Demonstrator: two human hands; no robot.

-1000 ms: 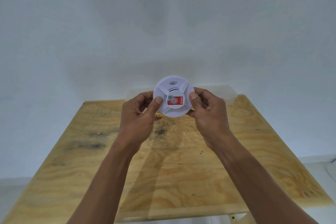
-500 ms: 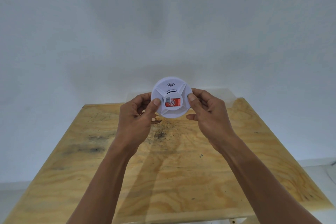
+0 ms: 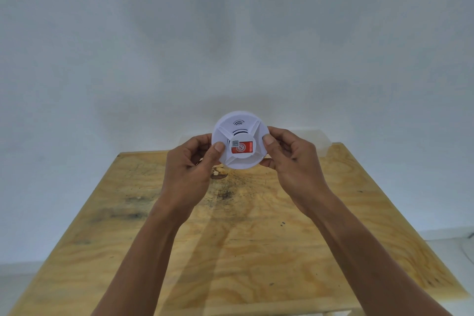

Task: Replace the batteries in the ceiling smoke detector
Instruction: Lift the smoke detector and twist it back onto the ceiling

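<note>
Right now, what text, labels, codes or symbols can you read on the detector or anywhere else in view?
"S" in a circle: red sticker on the smoke detector.
Small print along the sticker's right edge: too blurred to read.
QR code at the sticker's top left: too small to scan.
Curved sound-wave lines, above the sticker: a moulded sign, no words.
Wooden table: no text.

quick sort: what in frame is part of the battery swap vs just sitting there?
Part of the job:
- smoke detector, white, red label facing the camera, held above the table
- left hand, grip on its left edge
- right hand, grip on its right edge

Just there:
- wooden table, stained top
- clear container at the table's far edge, contents not discernible

No batteries visible.
</note>
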